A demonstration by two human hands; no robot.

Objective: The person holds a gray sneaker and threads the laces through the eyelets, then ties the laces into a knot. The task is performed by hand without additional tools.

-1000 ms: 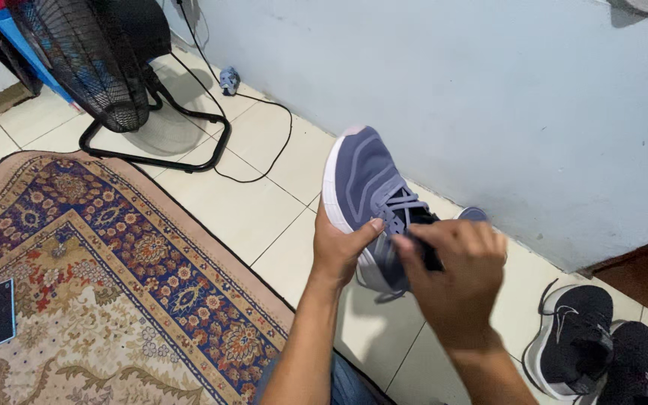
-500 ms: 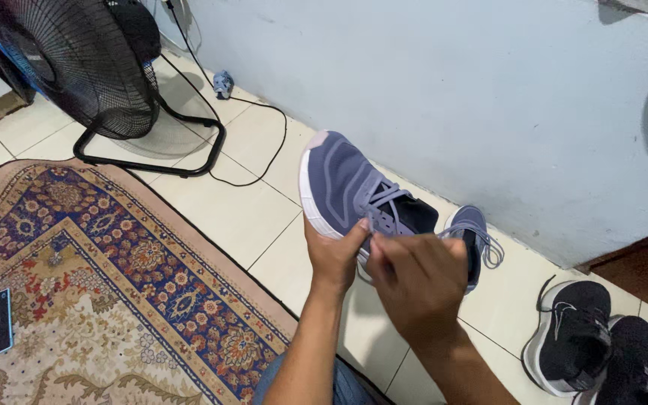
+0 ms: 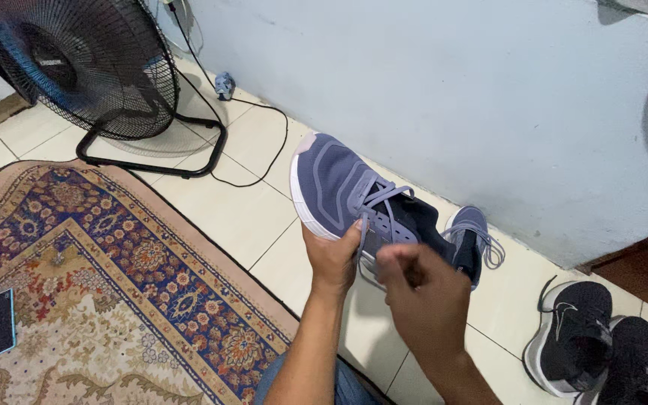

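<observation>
Left hand (image 3: 331, 259): grips the blue-purple cloth running shoe (image 3: 339, 187) from below.
Right hand (image 3: 425, 289): pinches its lace, nearer the heel.
Shoe: toe points away, up-left.

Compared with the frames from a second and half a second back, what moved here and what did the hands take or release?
The blue-grey shoe shifted left in view, still held from below by the left hand. The right hand drew back from over the tongue toward the person, its grip pinched on what looks like a lace end. A second matching shoe behind it came into view. Fan, rug and black shoes stayed put.
</observation>
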